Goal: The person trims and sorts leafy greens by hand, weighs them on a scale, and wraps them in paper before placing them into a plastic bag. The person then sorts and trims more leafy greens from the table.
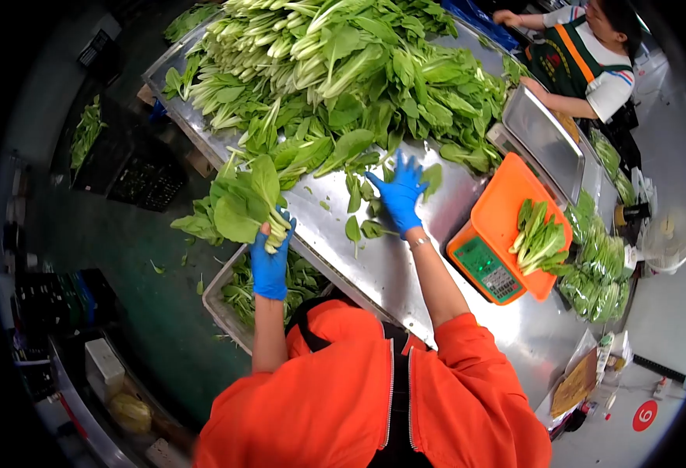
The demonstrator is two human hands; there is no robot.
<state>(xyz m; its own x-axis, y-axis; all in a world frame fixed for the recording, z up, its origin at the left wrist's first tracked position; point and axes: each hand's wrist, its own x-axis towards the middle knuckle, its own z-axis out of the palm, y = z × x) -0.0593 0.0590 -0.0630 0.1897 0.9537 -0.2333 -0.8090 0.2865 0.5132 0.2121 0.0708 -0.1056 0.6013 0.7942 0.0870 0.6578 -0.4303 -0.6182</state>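
Observation:
My left hand (270,261), in a blue glove, is closed around the stems of a bunch of leafy greens (241,203) beyond the table's left edge. The bare thumb tip shows through the glove. My right hand (400,192), also gloved in blue, is spread with its fingers apart over the metal table (335,226). Loose leaves (355,228) lie beside and under it. A large heap of leafy greens (343,70) covers the far part of the table. To the right stands an orange scale (487,214) with a small bunch of greens (540,240) on its tray.
Below the table's left edge sits a bin of leaves (216,295). Bagged greens (599,273) lie at the right, near a white fan (667,240). A co-worker (577,62) stands at the far right by a second scale (542,140). Black crates (148,175) are on the floor at left.

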